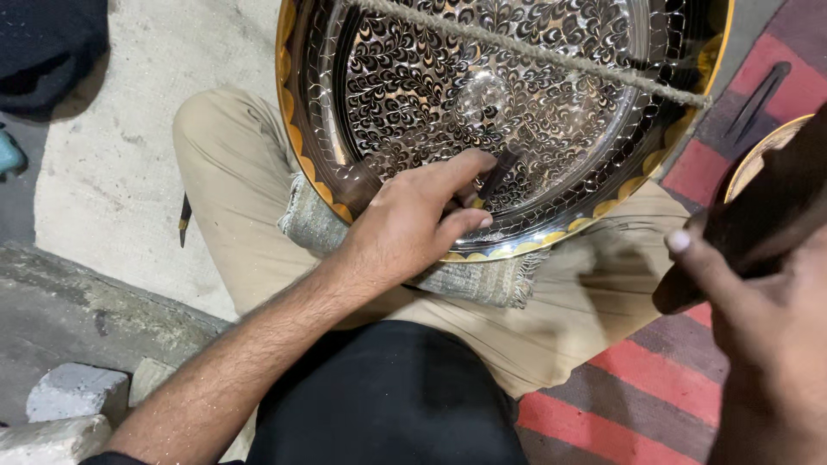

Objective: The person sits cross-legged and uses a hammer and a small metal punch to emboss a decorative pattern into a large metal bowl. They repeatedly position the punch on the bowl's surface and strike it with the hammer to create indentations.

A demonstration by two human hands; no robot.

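The left hand (413, 220) is pressing a thin dark tool (498, 175) against the patterned metal tray (388, 77), which is lying on a grey cloth (482, 280) across the lap. The right hand (767, 336) is gripping what is probably a dark wooden mallet (758, 224). A rope (534, 52) is crossing the tray.

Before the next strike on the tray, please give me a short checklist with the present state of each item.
1. Left hand holds the dark punch with its tip on the engraved tray: ok.
2. Right hand grips the dark mallet, raised to the side: ok.
3. Tray rests on the folded cloth over the lap: ok.
4. Rope lies across the tray: ok; how tight it is, cannot tell.
5. Left fingers out of the mallet's way: cannot tell.
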